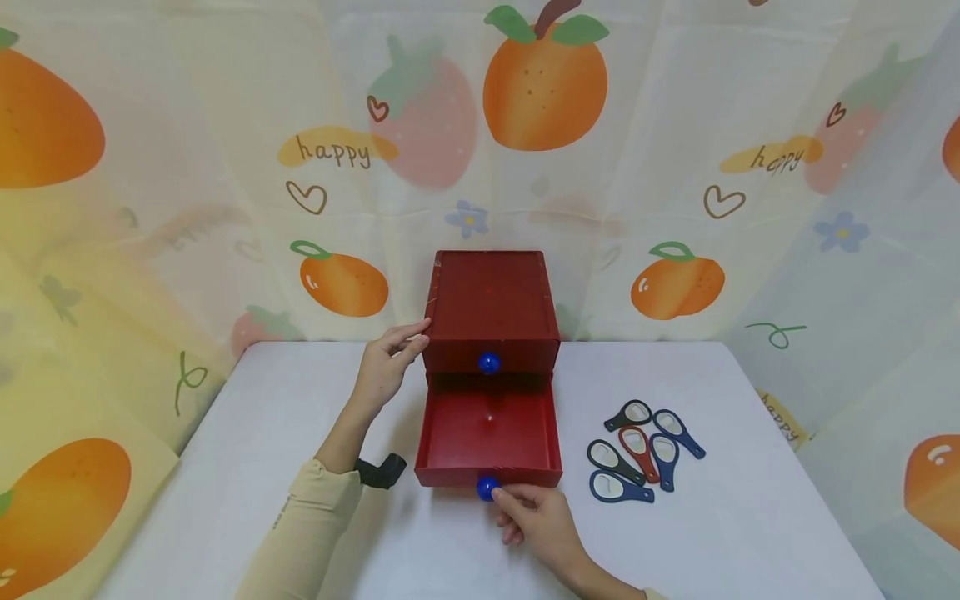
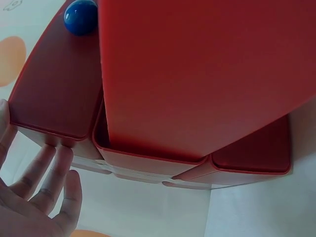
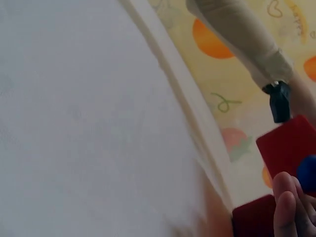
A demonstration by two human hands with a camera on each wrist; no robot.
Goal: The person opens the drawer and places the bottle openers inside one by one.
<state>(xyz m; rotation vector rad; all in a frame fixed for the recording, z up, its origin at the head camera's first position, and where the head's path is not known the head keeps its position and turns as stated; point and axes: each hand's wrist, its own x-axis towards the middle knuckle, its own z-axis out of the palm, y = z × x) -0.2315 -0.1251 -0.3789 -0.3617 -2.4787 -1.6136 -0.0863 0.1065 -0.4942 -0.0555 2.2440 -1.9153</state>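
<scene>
A red two-drawer cabinet (image 1: 489, 292) stands at the middle of the table, its upper drawer closed and showing a blue knob (image 1: 489, 362). The lower drawer (image 1: 487, 429) is pulled out toward me. My right hand (image 1: 543, 521) pinches the lower drawer's blue knob (image 1: 487, 488) between thumb and fingers; in the right wrist view this knob (image 3: 308, 173) is partly cut off by the frame. With fingers extended, my left hand (image 1: 381, 371) touches the cabinet's left side near its top front corner. The left wrist view shows those fingertips (image 2: 63, 153) against the red side wall.
Several small magnifying glasses (image 1: 633, 454) with black, blue and red frames lie in a loose group on the white table (image 1: 660, 550), right of the drawer. A black wrist device (image 1: 381, 472) sits by my left sleeve. A fruit-printed cloth (image 1: 487, 192) hangs behind the cabinet.
</scene>
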